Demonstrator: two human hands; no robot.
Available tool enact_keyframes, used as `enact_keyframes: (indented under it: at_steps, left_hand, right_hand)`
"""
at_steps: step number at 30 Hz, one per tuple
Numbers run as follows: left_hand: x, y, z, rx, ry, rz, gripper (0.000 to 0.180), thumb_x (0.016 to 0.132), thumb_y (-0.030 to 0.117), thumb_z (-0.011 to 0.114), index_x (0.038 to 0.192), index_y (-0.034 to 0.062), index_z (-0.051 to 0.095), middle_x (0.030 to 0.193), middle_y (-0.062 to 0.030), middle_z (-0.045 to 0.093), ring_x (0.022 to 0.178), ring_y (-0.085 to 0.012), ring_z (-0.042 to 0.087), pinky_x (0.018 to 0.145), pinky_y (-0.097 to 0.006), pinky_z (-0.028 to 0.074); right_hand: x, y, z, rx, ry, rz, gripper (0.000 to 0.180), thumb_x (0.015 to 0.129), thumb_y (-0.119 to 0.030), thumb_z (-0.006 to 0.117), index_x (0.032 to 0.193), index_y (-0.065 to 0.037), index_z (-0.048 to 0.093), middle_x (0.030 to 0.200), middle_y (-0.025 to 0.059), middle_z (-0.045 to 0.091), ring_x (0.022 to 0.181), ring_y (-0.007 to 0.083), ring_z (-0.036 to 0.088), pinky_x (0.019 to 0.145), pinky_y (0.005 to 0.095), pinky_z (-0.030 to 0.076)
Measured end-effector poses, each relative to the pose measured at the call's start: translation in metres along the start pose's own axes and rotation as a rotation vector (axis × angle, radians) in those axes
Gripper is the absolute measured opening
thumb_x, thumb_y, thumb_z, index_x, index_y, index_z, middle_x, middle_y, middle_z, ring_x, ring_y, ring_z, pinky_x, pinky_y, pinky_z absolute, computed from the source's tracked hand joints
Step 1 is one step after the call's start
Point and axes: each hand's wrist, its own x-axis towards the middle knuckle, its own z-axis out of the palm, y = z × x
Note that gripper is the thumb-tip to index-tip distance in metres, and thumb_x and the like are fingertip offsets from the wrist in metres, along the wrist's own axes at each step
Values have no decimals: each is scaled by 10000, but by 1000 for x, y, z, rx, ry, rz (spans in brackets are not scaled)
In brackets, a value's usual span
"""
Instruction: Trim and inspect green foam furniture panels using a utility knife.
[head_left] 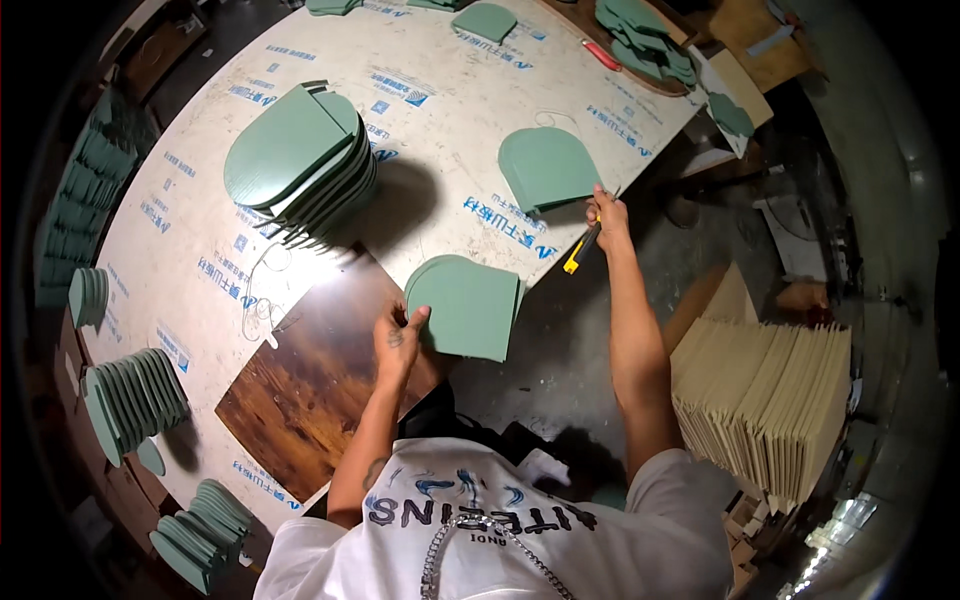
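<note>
My left hand (pixel 399 338) grips the left edge of a flat green piece (pixel 465 305), rounded at one end and square at the other, with the thumb on top. This piece seems to be more than one layer thick and juts past the table's near edge. Farther right, my right hand (pixel 610 218) is closed around a yellow and black utility knife (pixel 577 252). Its fingertips are at the corner of a second green rounded piece (pixel 545 168), which lies on the table by its right edge.
A tall stack of green pieces (pixel 295 150) stands on the white printed tabletop (pixel 420 190). Nearer lies a dark wood-grain board (pixel 320 370). More green stacks (pixel 135 400) line the left side. A red-handled tool (pixel 601 55) lies far right; tan sheets (pixel 760 400) are bundled beside me.
</note>
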Motion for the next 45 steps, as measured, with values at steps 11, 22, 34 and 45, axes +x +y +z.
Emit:
enact_keyframes:
  at_steps: [11,22,34,45]
  left_hand:
    - [-6,-55,-116,-697,-120,37,244,1025,249,637,1126,35,698,1005,1,712,862,-91,635,800,-250,498]
    - [-76,-238,-194,608,481,375,410,933,348,714,1201,42,664,1093,-152,691,931,-319,657,803,-462,536]
    - [-75,-217,-155,1025,88,993,649,989,470,569,1509,102,444,1496,-156,472,1424,-361,380,1162,-598,215]
    - [-104,-243,-218,1143,-403,1189,699,1007,546,509,1548,117,394,1598,-140,362,1493,-362,303,1218,-623,130]
  right_hand:
    - [-213,58,-42,334,-117,492,460,987,-535,615,1036,-84,693,815,99,691,416,92,422,420,237,349]
    - [-604,247,-14,761,162,606,391,1049,-269,555,1399,-100,511,1034,102,652,664,138,524,554,253,432]
    - [-731,294,46,413,-2,560,398,1092,-382,449,1335,-73,513,897,148,672,560,166,598,470,289,489]
    - [-668,349,173,380,55,363,302,1076,-304,531,1224,-41,531,985,137,689,625,132,605,530,270,486]
